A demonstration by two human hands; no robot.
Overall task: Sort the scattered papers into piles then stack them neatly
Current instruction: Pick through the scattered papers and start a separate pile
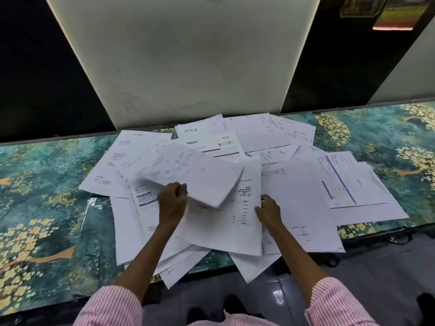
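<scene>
Many white printed papers (294, 196) lie scattered and overlapping across the table, some hanging over its near edge. My left hand (173, 201) is shut on a blurred sheaf of sheets (197, 175) lifted above the heap at the centre. My right hand (268, 211) rests on the right edge of a printed invoice sheet (235, 222) lying on top of the heap, fingers curled at that edge; whether it grips the sheet is unclear.
The table (47, 208) has a teal cover with yellow flowers. A white panel (188, 67) between dark panels stands right behind it. A clear plastic sleeve (90, 208) pokes out at the heap's left. Grey floor shows at the lower right.
</scene>
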